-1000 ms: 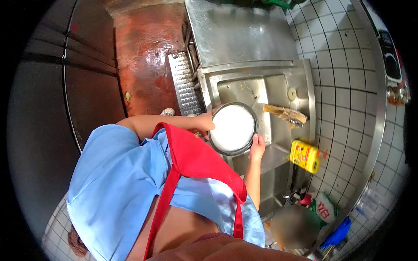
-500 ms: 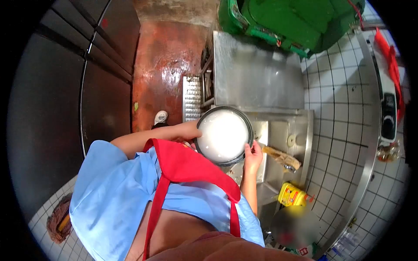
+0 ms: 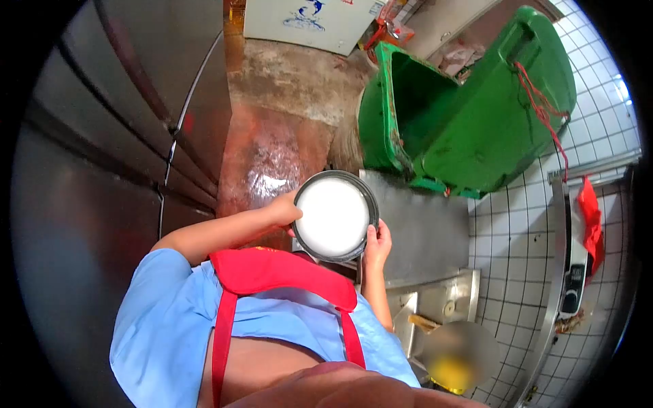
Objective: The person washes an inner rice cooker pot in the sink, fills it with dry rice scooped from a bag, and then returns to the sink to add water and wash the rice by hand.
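Between my hands is a round, dark-rimmed pot [image 3: 371,204]. White contents [image 3: 333,216] fill the view inside it; whether they are liquid or grain I cannot tell. My left hand [image 3: 284,209] grips the rim on its left side, thumb over the edge. At the lower right of the rim, my right hand [image 3: 377,243] is closed with the thumb on top. The pot is held in front of the red apron [image 3: 272,275], over the left edge of a steel table [image 3: 428,231].
A large green bin [image 3: 476,129] with its lid raised stands beyond the table. Steel cabinet doors [image 3: 109,204] line the left, above a wet red floor [image 3: 269,149]. A steel sink [image 3: 449,299] is at lower right. A white chest [image 3: 306,27] stands at the back.
I have moved forward from beside the sink to the steel table, still holding the pot in both hands. More of the green bin and the white chest has come into view.
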`<state>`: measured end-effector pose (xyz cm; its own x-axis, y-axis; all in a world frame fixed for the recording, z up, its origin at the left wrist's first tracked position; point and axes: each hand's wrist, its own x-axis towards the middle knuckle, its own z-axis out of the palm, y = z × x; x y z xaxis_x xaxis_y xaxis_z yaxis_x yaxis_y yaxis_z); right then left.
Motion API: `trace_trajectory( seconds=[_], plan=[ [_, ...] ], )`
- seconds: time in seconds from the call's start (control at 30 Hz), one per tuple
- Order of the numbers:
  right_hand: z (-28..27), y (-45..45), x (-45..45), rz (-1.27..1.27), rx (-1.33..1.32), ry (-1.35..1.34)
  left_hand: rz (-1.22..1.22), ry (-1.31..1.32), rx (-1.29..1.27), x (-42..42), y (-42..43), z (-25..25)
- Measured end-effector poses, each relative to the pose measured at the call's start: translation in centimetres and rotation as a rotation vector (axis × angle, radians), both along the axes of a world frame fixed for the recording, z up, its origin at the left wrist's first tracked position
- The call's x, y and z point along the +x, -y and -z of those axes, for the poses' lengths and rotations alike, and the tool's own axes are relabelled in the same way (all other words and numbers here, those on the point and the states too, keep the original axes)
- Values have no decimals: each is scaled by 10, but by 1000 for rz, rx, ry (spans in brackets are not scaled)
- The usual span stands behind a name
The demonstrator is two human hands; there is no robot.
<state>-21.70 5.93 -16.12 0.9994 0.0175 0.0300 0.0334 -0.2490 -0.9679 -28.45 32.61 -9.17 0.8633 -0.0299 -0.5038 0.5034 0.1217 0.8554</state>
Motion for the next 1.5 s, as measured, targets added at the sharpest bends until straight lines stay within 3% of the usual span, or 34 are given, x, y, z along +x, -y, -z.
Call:
trace_trajectory(
  seconds=[0.13,0.23,0.37,0.4,0.47,0.6,0.7,0.73,0.83,0.87,0.93,1.03,1.1,1.37,1.43,1.5],
  plan=[
    [2,-79,66,-73,-69,16,-11,-64,68,50,-76,-8],
    [10,-135,121,-199,-179,179,-134,-8,70,90,-123,1],
    [14,-212,200,-251,-236,316,-147,168,186,152,-196,56],
    [15,-230,222,-316,-140,281,-253,169,230,169,-205,59],
    [11,-267,260,-348,-139,265,-334,14,254,194,-229,26],
    [1,-340,337,-386,-113,257,-440,-3,330,262,-293,29],
    [1,-392,396,-392,-123,273,-526,6,432,319,-335,16],
    [2,-409,416,-389,-120,262,-566,108,466,339,-355,35],
    [0,-460,482,-384,-161,258,-484,289,836,400,-408,37],
    [-1,-478,507,-385,-170,276,-471,89,773,423,-418,7],
    [-1,-501,542,-381,-103,356,-447,127,808,463,-450,10],
    [-10,-538,602,-320,-125,273,-395,147,792,538,-497,4],
    [-14,-560,649,-305,-133,268,-347,78,717,583,-516,-25],
    [-43,-627,839,-291,-167,268,-339,180,625,769,-588,-48],
    [-48,-638,885,-329,-142,235,-388,231,603,816,-603,-33],
    [-69,-655,938,-370,-121,223,-421,274,560,860,-609,-55]
  ],
)
